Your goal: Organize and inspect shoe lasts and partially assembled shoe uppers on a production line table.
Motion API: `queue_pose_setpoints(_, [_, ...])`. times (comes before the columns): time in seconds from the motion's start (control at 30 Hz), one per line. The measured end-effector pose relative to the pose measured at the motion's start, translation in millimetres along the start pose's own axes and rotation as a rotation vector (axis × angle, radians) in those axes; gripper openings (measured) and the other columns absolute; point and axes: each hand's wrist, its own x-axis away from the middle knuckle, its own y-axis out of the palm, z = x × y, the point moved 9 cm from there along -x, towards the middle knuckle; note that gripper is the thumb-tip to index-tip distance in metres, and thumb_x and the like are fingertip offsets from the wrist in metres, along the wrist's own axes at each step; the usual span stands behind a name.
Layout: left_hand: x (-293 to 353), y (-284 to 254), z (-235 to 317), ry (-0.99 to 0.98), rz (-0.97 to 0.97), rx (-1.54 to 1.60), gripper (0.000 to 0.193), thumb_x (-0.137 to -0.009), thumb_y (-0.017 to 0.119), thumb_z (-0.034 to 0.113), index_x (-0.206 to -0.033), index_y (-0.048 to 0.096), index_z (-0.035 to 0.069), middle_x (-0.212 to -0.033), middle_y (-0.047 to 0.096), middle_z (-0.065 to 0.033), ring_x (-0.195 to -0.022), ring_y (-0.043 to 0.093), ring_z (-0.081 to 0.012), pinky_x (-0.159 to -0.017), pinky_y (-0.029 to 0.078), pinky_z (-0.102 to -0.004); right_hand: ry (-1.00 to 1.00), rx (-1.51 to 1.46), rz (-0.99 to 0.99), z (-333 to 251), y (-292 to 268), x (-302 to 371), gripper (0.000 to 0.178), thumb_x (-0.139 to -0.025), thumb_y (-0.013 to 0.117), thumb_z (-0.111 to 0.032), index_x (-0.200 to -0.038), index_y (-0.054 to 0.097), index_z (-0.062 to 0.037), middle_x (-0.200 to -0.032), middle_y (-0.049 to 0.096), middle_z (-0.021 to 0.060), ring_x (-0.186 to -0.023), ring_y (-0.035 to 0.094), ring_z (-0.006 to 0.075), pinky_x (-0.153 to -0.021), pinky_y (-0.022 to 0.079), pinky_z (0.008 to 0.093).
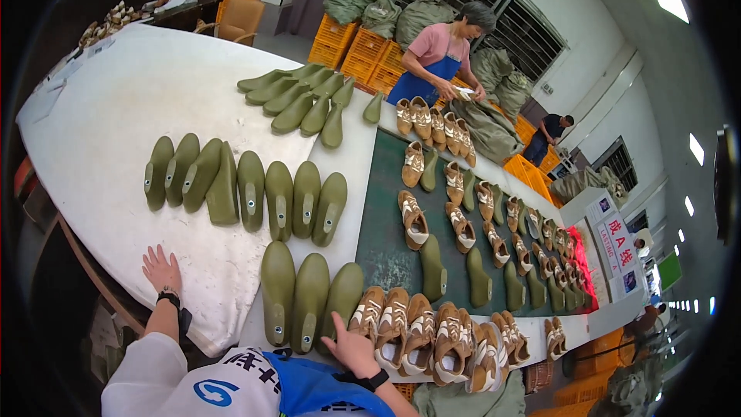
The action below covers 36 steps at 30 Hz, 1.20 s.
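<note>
My left hand (162, 270) lies with its fingers spread on the white tabletop (100, 147), left of the green shoe lasts. My right hand (352, 347) is at the near edge, with its index finger stretched out toward the lower end of a green shoe last (344, 293). Whether the finger touches it I cannot tell. That last is the rightmost of three, beside a middle last (310, 301) and a left last (278, 289). Just right of my right hand stand brown sneakers (392, 316) with white stripes. Neither hand holds anything visible.
Farther back are a row of lasts (279, 197) and a cluster of them (293, 112). A green conveyor belt (378, 224) carries sneakers and lasts in rows. Across it, a person in a blue apron (432, 69) handles a shoe. Orange crates (332, 38) hold sacks behind.
</note>
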Motion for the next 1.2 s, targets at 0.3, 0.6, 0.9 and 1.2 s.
queue_pose_setpoints(0.3, [-0.2,-10.9,9.5,-0.007,-0.009,0.005,0.051,-0.091,0.047,0.036,-0.137,0.039,0.015,-0.146,0.03,-0.0102,-0.135,0.024,-0.0334,-0.109,0.02,-0.0507,0.091,-0.33,-0.013,15.7,12.1,0.4,0.031,-0.082,0.057,-0.033,-0.11,0.052,-0.0214,-0.067,0.062,0.0159,-0.068,0.062,0.0359,-0.059,0.049,0.0465])
queue_pose_setpoints(0.6, [-0.8,-6.0,4.2,-0.034,0.024,-0.009,0.051,-0.09,0.048,0.037,-0.136,0.04,0.016,-0.146,0.03,-0.0088,-0.135,0.025,-0.0322,-0.109,0.02,-0.0503,0.417,-2.193,0.047,131.3,-68.3,-52.4,0.011,-0.091,0.055,-0.025,-0.085,0.046,-0.0213,-0.061,0.039,-0.0035,-0.044,0.031,0.0058,-0.038,0.024,0.018])
queue_pose_setpoints(0.9, [-0.2,-10.7,3.7,-0.039,0.023,-0.001,0.052,-0.089,0.05,0.036,-0.136,0.041,0.015,-0.146,0.03,-0.0089,-0.135,0.024,-0.0318,-0.109,0.019,-0.0495,0.017,-0.319,0.153,177.3,-67.3,-192.5,0.026,-0.079,0.06,-0.026,-0.101,0.052,-0.0148,-0.084,0.064,0.016,-0.08,0.062,0.0346,-0.072,0.049,0.0413])
queue_pose_setpoints(1.2, [2.2,-12.9,10.9,-0.026,0.036,0.003,0.051,-0.09,0.049,0.035,-0.136,0.04,0.015,-0.146,0.03,-0.0096,-0.135,0.024,-0.0319,-0.109,0.019,-0.049,0.236,-0.042,0.004,198.4,-37.8,-233.2,0.075,-0.083,0.057,-0.041,-0.144,0.019,-0.0207,-0.101,0.063,0.0243,-0.094,0.062,0.0378,-0.081,0.049,0.0457])
